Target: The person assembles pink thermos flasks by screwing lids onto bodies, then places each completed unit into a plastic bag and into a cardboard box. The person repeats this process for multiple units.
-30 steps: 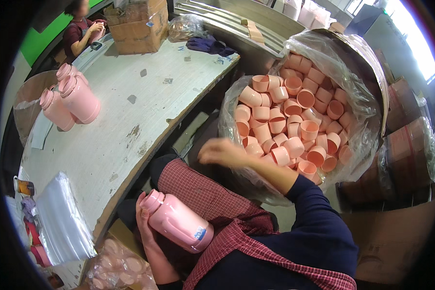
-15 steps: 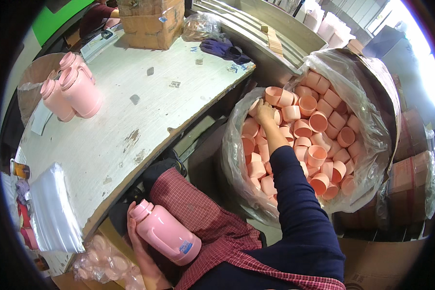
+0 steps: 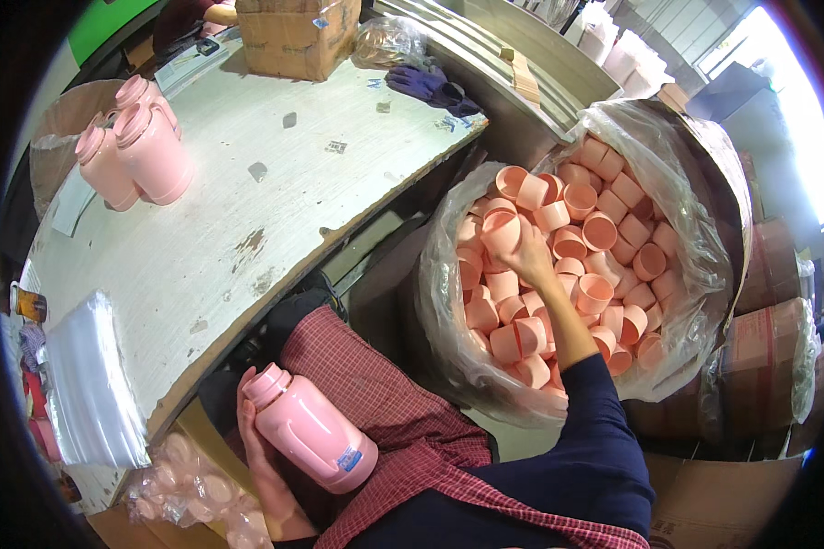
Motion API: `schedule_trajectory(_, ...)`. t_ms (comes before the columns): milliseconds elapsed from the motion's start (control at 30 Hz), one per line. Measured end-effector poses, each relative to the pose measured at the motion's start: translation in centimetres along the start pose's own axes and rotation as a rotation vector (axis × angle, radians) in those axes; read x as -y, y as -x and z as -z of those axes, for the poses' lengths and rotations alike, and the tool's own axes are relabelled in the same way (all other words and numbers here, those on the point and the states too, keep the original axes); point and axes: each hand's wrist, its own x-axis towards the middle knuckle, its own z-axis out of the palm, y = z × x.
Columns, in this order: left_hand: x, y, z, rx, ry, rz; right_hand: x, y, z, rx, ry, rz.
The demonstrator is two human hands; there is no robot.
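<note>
A pink thermos flask (image 3: 325, 430) with a side handle and a blue label lies tilted across my lap. My left hand (image 3: 253, 432) is wrapped round its far side near the neck, some fingers hidden behind it. Over the large plastic-lined container (image 3: 444, 329), my right hand (image 3: 529, 256) grips a pink plastic cup (image 3: 501, 234) by its side. Many similar loose cups (image 3: 595, 293) fill the container, lying at all angles.
On the white worktable (image 3: 275, 220) stand several pink flasks (image 3: 151, 156), a cardboard box (image 3: 298, 37), dark gloves (image 3: 430, 87) and a stack of clear plastic bags (image 3: 92, 384). A bag of pink parts (image 3: 188, 485) lies below the table edge. Cartons (image 3: 764, 366) stand at right.
My right hand has come back toward me and a little right, now with a cup in its grip. The left hand keeps its hold on the flask.
</note>
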Motion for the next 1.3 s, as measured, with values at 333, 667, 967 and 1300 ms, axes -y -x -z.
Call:
schedule_trajectory(333,2.1,-1.2,2.5,0.188,0.135,-0.082,24.2,5.5,-4.0,0.880,-0.719,0.617)
schedule_trajectory(667,1.6,-0.9,2.9,0.018,0.179,-0.340,37.3,11.4,-9.8,1.212,-1.319,0.351)
schedule_trajectory(967,1.4,-1.2,2.5,-0.137,-0.143,-0.484,35.4,12.9,-11.6,0.896,-1.417,0.378)
schedule_trajectory(1300,2.4,-1.2,1.9,-0.211,-0.068,-0.393,33.9,13.6,-12.2,0.917,-1.350,0.387)
